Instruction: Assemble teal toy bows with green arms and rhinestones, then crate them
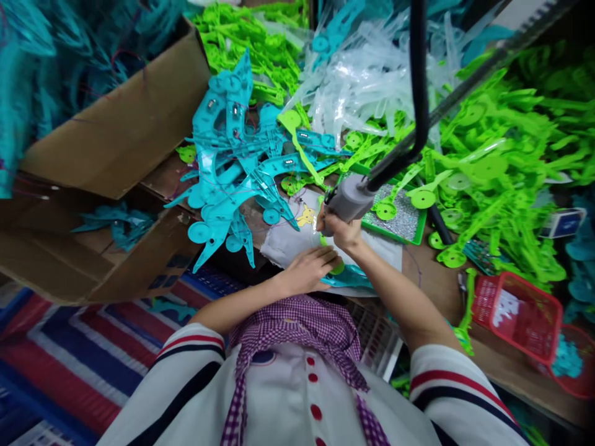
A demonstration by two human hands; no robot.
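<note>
My right hand (341,232) grips a grey powered screwdriver (351,198) that hangs from a black hose, its tip pointing down at the workpiece. My left hand (311,269) presses flat on a green and teal plastic part (341,272) lying on a white cloth (288,244) at the bench's near edge. A stack of teal plastic pieces (232,161) with small wires lies just to the left of the cloth.
Heaps of green plastic parts (502,161) and clear ones (367,80) cover the bench behind. A green tray of screws (404,214) sits by the tool. An open cardboard box (116,142) stands left, a red basket (520,313) right.
</note>
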